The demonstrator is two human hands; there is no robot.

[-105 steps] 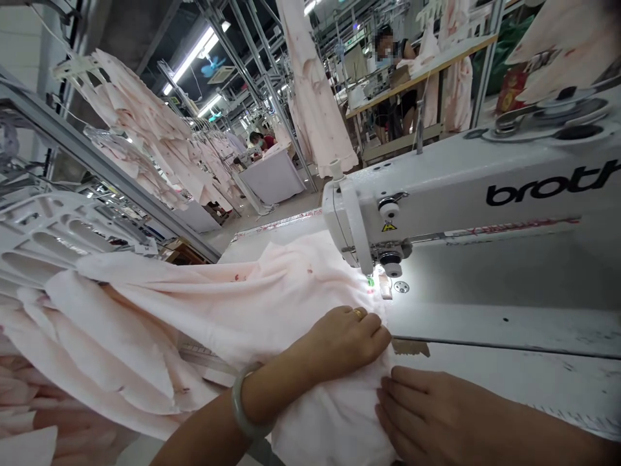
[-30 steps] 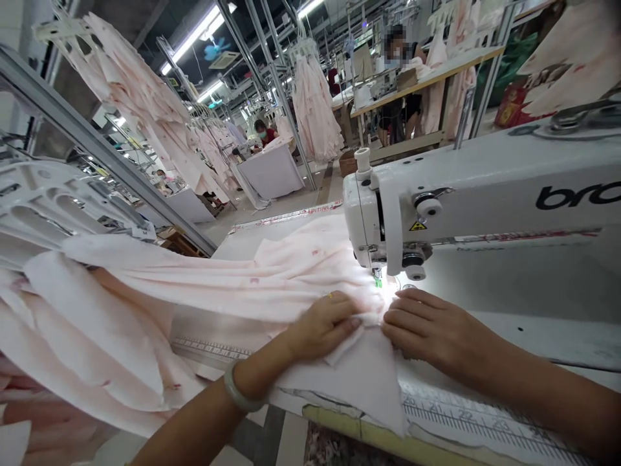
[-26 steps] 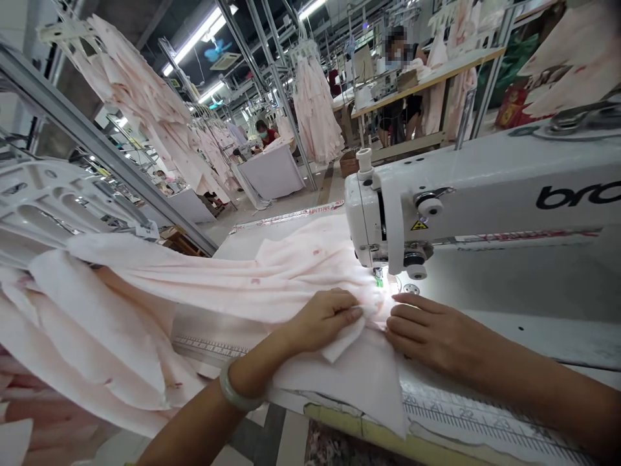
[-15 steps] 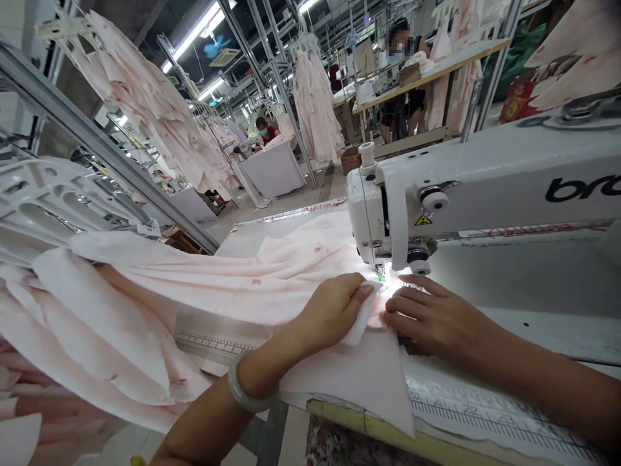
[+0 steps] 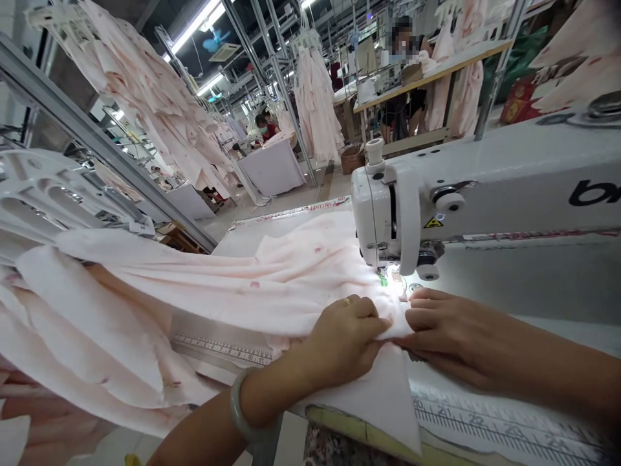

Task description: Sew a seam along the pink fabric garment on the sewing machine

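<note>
Pale pink fabric (image 5: pixel 291 278) with small darker marks spreads over the sewing table and runs up to the presser foot (image 5: pixel 383 278) of a white sewing machine (image 5: pixel 388 213). My left hand (image 5: pixel 347 336), with a bangle on the wrist, pinches the fabric edge just in front of the foot. Close beside it, my right hand (image 5: pixel 446 333) has its fingers closed on the same edge, with the fingertips partly hidden by the cloth. A bright lamp lights the spot under the needle. One white fabric corner (image 5: pixel 378 401) hangs down over the table's front edge.
A ruler strip (image 5: pixel 485 421) runs along the table front. At left, white hangers (image 5: pixel 53 194) and draped pink pieces (image 5: pixel 92 323) crowd the table beside a metal rail (image 5: pixel 111 149). Hanging garments (image 5: pixel 315 97) and two people at other machines are farther back.
My left hand has moved down and right, folding the fabric edge over toward my right hand. My right hand has shifted slightly right and down, away from the needle. The view has shifted slightly.
</note>
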